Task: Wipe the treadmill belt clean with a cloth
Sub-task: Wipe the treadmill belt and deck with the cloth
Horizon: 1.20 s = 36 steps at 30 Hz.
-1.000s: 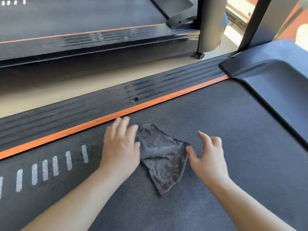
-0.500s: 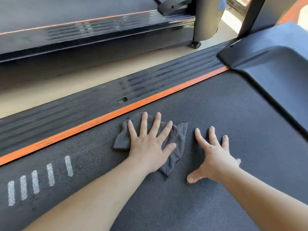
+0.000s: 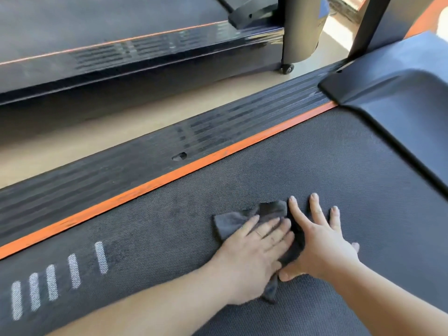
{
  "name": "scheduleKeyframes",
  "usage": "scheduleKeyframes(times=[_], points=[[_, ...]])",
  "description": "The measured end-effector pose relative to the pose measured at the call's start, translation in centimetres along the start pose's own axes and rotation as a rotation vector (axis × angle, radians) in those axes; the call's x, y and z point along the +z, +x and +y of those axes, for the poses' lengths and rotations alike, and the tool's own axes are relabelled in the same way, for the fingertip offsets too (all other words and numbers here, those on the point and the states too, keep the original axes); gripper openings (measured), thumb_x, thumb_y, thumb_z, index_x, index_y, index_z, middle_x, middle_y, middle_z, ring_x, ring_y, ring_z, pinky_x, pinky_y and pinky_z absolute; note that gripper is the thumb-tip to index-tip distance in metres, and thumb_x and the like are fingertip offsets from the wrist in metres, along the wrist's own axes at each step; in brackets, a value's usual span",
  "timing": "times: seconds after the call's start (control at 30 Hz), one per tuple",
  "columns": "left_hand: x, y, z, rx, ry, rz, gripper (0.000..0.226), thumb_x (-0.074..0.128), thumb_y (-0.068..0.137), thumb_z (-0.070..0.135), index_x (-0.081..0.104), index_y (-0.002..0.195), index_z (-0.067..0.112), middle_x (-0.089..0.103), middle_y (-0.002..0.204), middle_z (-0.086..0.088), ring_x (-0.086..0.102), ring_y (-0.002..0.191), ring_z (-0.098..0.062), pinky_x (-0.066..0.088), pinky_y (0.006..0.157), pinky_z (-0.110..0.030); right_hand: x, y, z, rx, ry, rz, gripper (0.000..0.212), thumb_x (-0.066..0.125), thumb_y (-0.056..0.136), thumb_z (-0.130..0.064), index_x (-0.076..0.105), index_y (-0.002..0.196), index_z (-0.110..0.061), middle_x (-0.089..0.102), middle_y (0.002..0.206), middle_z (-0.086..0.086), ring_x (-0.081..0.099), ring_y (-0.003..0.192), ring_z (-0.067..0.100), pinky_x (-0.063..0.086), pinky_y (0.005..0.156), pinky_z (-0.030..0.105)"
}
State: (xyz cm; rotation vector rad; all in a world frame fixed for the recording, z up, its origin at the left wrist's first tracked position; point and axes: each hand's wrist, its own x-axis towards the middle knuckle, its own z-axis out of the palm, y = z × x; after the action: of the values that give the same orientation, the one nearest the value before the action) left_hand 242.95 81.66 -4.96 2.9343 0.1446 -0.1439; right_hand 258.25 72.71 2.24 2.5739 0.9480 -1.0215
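The grey terry cloth lies crumpled on the belt, low and right of centre. Its long axis runs top to bottom of the frame, with a narrow tail pointing down. The left hand presses flat on it, fingers straight and close together. The right hand lies splayed wide, overlapping its right edge. The belt is dark and finely dimpled, edged by an orange stripe.

The left hand has slid with the cloth toward the right hand. Half a second ago a strip of bare belt lay between them. Now the cloth touches the right hand and goes partly under its palm. The left fingers, spread before, now lie close together.
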Motion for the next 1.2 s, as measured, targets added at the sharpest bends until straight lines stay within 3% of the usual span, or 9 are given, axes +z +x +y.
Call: scheduleKeyframes(times=[0.07, 0.2, 0.37, 0.53, 0.63, 0.7, 0.87, 1.07, 1.2], points=[[-1.3, 1.1, -4.0, 0.032, 0.081, 0.016, 0.063, 0.015, 0.107, 0.041, 0.002, 0.164, 0.018, -0.009, 0.171, -0.002, -0.006, 0.158, -0.02, -0.001, 0.128, -0.047, -0.2, 0.0, 0.0, -0.005, -0.003, 0.001, 0.164, 0.096, 0.037, -0.067, -0.03, 0.142, -0.068, -0.05, 0.154, -0.022, -0.034, 0.153, 0.029, 0.021, 0.109, 0.082], [-3.1, 2.7, -6.0, -0.473, -0.087, 0.091, 0.063, 0.017, 0.11, 0.039, -0.007, 0.164, 0.017, -0.021, 0.169, 0.0, -0.02, 0.156, -0.017, -0.01, 0.126, -0.045, -0.2, -0.3, -0.1, 0.005, 0.003, -0.013, 0.165, 0.097, 0.038, -0.066, -0.031, 0.141, -0.068, -0.05, 0.154, -0.021, -0.035, 0.152, 0.029, 0.02, 0.11, 0.083], [-1.0, -1.2, -2.6, 0.0, 0.066, -0.036, 0.065, 0.019, 0.107, 0.038, 0.001, 0.163, 0.01, -0.011, 0.171, -0.007, -0.013, 0.157, -0.022, -0.006, 0.127, -0.045, -0.3, -0.4, -0.2, 0.009, 0.002, -0.012, 0.164, 0.097, 0.04, -0.066, -0.028, 0.146, -0.066, -0.05, 0.154, -0.02, -0.035, 0.152, 0.029, 0.02, 0.111, 0.082], [-2.3, 0.2, -5.0, -0.416, 0.021, 0.05, 0.064, 0.016, 0.106, 0.036, 0.005, 0.164, 0.011, -0.005, 0.172, -0.008, -0.011, 0.158, -0.022, -0.005, 0.127, -0.046, -0.4, -0.4, -0.1, 0.013, 0.002, -0.019, 0.164, 0.096, 0.038, -0.067, -0.03, 0.142, -0.068, -0.049, 0.155, -0.02, -0.035, 0.152, 0.029, 0.02, 0.11, 0.083], [-0.3, -2.1, 0.2, -0.236, -0.02, 0.026, 0.065, 0.021, 0.104, 0.037, 0.016, 0.163, 0.009, 0.002, 0.172, -0.009, -0.006, 0.158, -0.025, 0.0, 0.127, -0.046, 0.0, -0.2, 0.0, 0.002, 0.004, -0.004, 0.164, 0.096, 0.038, -0.067, -0.031, 0.142, -0.068, -0.049, 0.155, -0.02, -0.035, 0.152, 0.03, 0.02, 0.11, 0.083], [-0.2, -2.8, -1.8, -0.095, 0.059, -0.006, 0.065, 0.02, 0.104, 0.038, 0.013, 0.163, 0.01, 0.003, 0.172, -0.008, 0.0, 0.159, -0.023, 0.004, 0.128, -0.045, -0.2, -0.3, 0.0, 0.005, 0.007, -0.013, 0.164, 0.096, 0.038, -0.067, -0.03, 0.142, -0.068, -0.049, 0.154, -0.021, -0.036, 0.151, 0.029, 0.019, 0.11, 0.083], [-2.8, -2.0, -6.0, -0.556, -0.04, 0.054, 0.061, 0.003, 0.107, 0.04, -0.003, 0.164, 0.017, -0.017, 0.17, 0.001, -0.021, 0.155, -0.014, -0.01, 0.127, -0.04, -0.3, -0.3, -0.1, 0.016, 0.036, -0.042, 0.165, 0.099, 0.038, -0.063, -0.029, 0.143, -0.069, -0.05, 0.154, -0.022, -0.037, 0.151, 0.029, 0.015, 0.11, 0.085], [-1.7, -5.2, -2.2, -0.436, -0.153, -0.025, 0.073, 0.012, 0.1, 0.072, -0.005, 0.162, 0.036, -0.028, 0.167, 0.007, -0.034, 0.149, -0.009, -0.014, 0.125, -0.045, -0.1, -0.5, -0.1, 0.007, 0.033, -0.029, 0.164, 0.098, 0.037, -0.065, -0.027, 0.143, -0.069, -0.049, 0.154, -0.021, -0.036, 0.151, 0.029, 0.017, 0.109, 0.085], [-1.7, -4.2, -5.7, -0.403, -0.011, -0.004, 0.066, 0.012, 0.102, 0.069, 0.003, 0.162, 0.044, -0.019, 0.169, 0.009, -0.023, 0.154, -0.012, -0.011, 0.126, -0.049, -0.2, -0.4, 0.1, 0.0, 0.011, -0.025, 0.164, 0.096, 0.036, -0.068, -0.028, 0.143, -0.069, -0.047, 0.155, -0.022, -0.034, 0.152, 0.028, 0.019, 0.109, 0.085]])
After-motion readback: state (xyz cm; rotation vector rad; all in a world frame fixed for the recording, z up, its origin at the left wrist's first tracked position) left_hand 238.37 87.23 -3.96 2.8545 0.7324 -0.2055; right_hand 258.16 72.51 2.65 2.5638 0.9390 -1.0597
